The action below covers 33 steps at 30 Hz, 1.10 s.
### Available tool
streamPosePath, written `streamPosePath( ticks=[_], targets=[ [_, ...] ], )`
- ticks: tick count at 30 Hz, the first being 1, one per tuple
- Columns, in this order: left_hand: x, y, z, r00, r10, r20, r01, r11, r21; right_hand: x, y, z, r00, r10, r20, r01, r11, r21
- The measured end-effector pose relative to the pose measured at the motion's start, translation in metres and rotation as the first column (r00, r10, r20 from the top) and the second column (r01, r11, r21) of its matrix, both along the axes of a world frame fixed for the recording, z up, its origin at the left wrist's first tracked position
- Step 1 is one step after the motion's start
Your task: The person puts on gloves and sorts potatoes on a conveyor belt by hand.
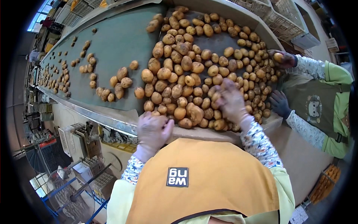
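Note:
Potatoes (pixel 186 63) lie heaped on a dark sorting surface in front of me, at the end of a green conveyor belt (pixel 112 42). My left hand (pixel 153 127) rests at the near edge of the heap, its fingers over potatoes by the rim; whether it grips one is hidden. My right hand (pixel 230 102) reaches into the middle right of the heap, slightly blurred, with its fingers curled around a potato (pixel 216 96). Beside the near rim, a large knobbly potato (pixel 195 113) lies between my hands.
At the right a co-worker's gloved hand (pixel 284 59) holds a potato, and their other gloved hand (pixel 280 104) rests by the rim. Plastic crates (pixel 285 23) stand beyond the far wall. A metal rail (pixel 92 110) edges the belt. A fan (pixel 73 197) stands at lower left.

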State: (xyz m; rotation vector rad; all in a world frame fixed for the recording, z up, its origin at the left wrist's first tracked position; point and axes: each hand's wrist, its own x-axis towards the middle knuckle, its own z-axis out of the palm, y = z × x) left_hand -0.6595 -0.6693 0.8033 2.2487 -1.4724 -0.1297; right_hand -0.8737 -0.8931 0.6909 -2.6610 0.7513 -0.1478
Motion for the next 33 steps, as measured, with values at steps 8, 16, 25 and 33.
streamPosePath(
  ticks=[8, 16, 25, 33],
  targets=[
    [0.006, 0.001, 0.007, 0.934, -0.260, -0.245, 0.227, 0.961, -0.157, 0.011, 0.013, 0.024, 0.983, 0.137, 0.121, -0.106, 0.967, -0.233],
    [0.039, 0.029, 0.007, 0.972, 0.142, -0.185, -0.187, 0.949, -0.252, 0.088, 0.059, 0.078, 0.860, 0.414, 0.299, -0.427, 0.904, -0.025],
    [0.043, 0.028, 0.024, 0.999, 0.026, 0.040, -0.031, 0.994, 0.106, -0.001, 0.048, 0.052, 0.887, 0.267, 0.376, -0.325, 0.941, 0.098],
    [0.015, 0.003, 0.040, 0.954, -0.289, -0.080, 0.300, 0.923, 0.241, -0.033, 0.008, 0.039, 0.885, -0.305, 0.352, 0.393, 0.895, -0.212]
  ],
)
